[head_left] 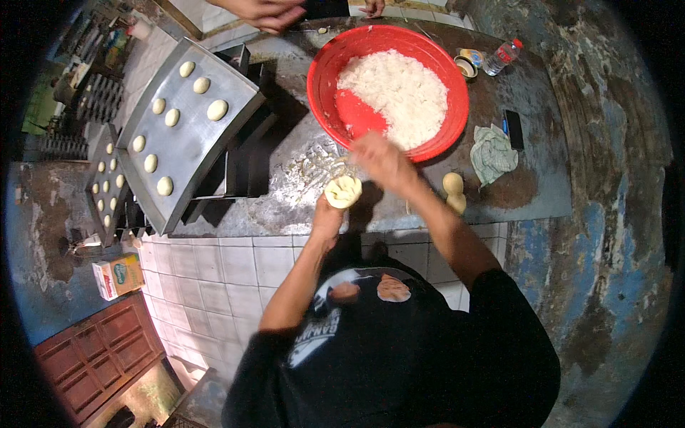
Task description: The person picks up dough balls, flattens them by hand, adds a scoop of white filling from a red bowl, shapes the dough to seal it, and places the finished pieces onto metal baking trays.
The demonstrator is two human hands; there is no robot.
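Observation:
My left hand (329,218) is closed around a pale, cupped piece of dough (343,192), its folded top facing up, above the near part of the table. My right hand (383,162), smeared by motion, hovers just right of the dough, beside the near rim of a red basin (319,91). I cannot make out its fingers or whether anything is in them. White, crumbly filling (399,89) covers much of the basin's floor, with a bare red patch on the near left. Two round dough balls (453,183) lie close together near my right forearm.
At left, a metal tray (189,135) carrying several dough balls rests on stacked trays; another tray (107,185) stands beyond. Right of the basin are a plastic bottle (502,57), a phone (513,130) and a crumpled cloth (494,155). A co-worker's hand (264,11) reaches in from the far side.

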